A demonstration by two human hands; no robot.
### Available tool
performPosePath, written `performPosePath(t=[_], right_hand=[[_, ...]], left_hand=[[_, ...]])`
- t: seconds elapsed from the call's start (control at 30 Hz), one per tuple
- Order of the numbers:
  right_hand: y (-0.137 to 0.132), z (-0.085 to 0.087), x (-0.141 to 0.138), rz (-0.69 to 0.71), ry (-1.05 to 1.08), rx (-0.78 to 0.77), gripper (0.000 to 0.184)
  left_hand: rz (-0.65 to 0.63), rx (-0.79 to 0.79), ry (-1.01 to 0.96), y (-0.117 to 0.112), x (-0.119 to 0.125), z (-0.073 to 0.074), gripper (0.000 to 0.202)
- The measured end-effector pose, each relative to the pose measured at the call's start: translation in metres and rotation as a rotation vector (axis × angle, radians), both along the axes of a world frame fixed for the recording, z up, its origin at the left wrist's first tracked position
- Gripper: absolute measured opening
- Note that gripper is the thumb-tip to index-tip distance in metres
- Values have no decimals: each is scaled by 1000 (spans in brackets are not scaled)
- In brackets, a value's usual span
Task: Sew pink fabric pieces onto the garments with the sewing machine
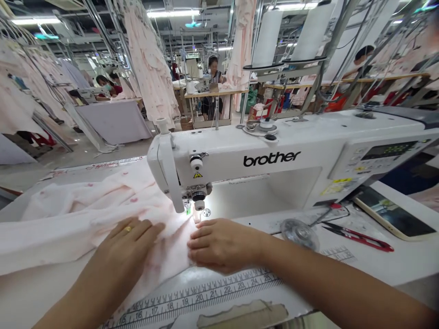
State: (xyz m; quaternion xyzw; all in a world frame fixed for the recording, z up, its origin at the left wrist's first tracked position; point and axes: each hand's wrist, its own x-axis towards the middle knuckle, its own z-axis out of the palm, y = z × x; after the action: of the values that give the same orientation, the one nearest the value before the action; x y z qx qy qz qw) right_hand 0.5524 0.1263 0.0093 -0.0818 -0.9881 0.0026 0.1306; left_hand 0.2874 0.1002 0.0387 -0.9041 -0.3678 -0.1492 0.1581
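Pale pink fabric with small darker prints spreads across the left of the sewing table and runs up to the lit needle area. A white sewing machine marked "brother" stands over it. My left hand, a ring on one finger, lies on the fabric left of the needle with its fingers stretched out. Just in front of the presser foot, my right hand rests palm down at the fabric's right edge, fingers extended. Whatever lies beneath both palms is hidden.
Red-handled thread snips, a phone and a clear round object lie right of the machine. A printed ruler runs along the table front. Thread cones stand behind. Farther back, people sit at other machines among hanging pink garments.
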Motion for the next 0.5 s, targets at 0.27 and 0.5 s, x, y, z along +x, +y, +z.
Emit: performPosePath(t=[0.27,0.5], right_hand=[[-5,-5,0,89,7,-11,20],[-5,-7,1,87,-2,-67,18]], left_hand=[[-58,-186,-107,-21,28,-22,18],[-148,-211,-168,-14,33,-31,30]])
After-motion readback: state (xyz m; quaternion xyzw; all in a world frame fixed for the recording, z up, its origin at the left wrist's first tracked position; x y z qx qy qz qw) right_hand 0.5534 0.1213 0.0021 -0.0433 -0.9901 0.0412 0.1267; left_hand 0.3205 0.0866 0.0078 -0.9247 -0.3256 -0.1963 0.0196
